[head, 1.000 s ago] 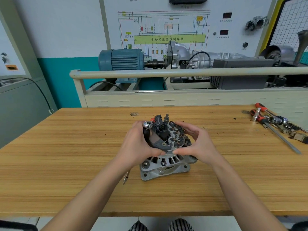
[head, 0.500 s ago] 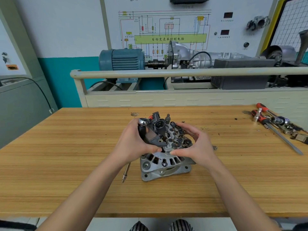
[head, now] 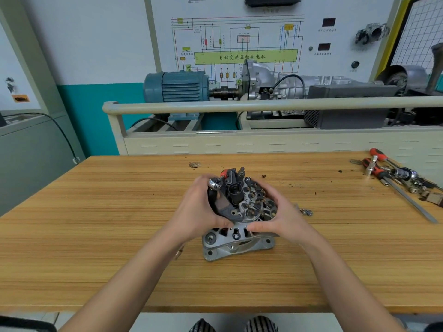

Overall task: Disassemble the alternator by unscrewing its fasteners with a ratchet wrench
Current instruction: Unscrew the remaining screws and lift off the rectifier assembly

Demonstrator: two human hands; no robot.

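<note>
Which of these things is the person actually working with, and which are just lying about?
In use:
alternator, gripped by the left hand and right hand
ratchet wrench, in the left hand

Lying about:
red-handled tools at the table's right edge
loose small parts beside the alternator

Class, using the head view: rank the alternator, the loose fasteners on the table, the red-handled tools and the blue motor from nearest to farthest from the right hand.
1. Alternator: gripped by the right hand, table centre.
2. Loose fasteners: just right of that hand.
3. Red-handled tools: far right of the table.
4. Blue motor: behind the table, back left.
</note>
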